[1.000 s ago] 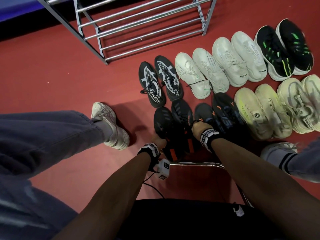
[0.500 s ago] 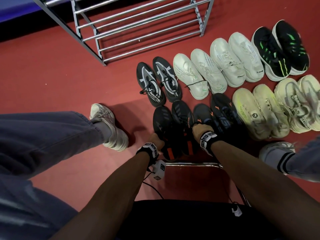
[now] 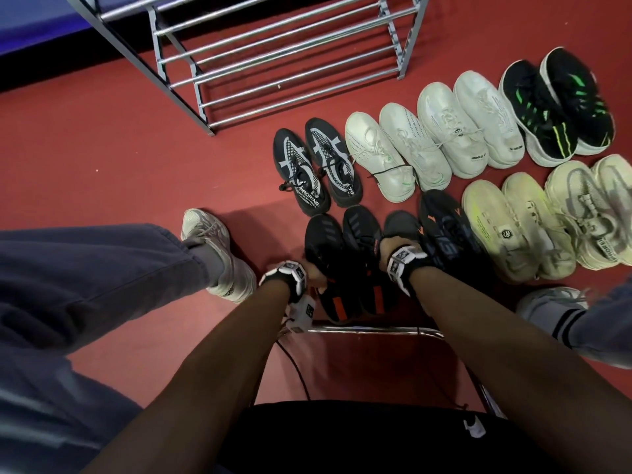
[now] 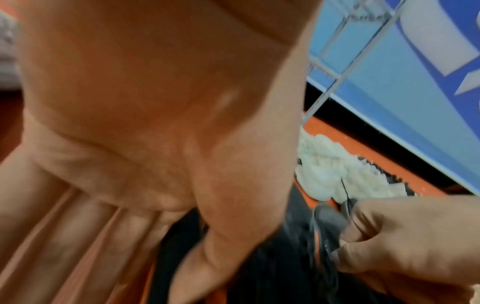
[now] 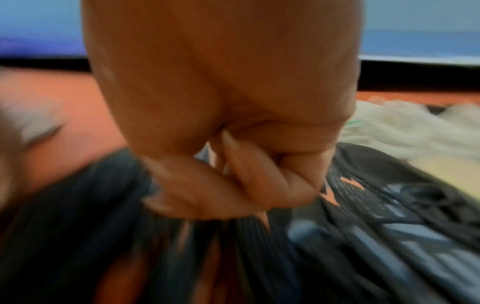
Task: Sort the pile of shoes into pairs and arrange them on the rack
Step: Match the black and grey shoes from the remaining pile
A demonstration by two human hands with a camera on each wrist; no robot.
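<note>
Head: black pair (image 3: 328,248), orange heel stripes, side by side on red floor (image 3: 102,148), short of rack (image 3: 273,56). Collars hidden under left hand (image 3: 309,273) and right hand (image 3: 388,246).
Left wrist: blurred. Left thumb and straight fingers straddle one shoe, grip clasping it.
Right wrist: blurred. Right fingers curled tight, grip pinching other shoe's top flap.

Open lane: bare red floor (image 3: 102,148) is found in front of the rack (image 3: 278,86).
Blocked side: the right is covered by rows of shoes (image 3: 444,131).
</note>
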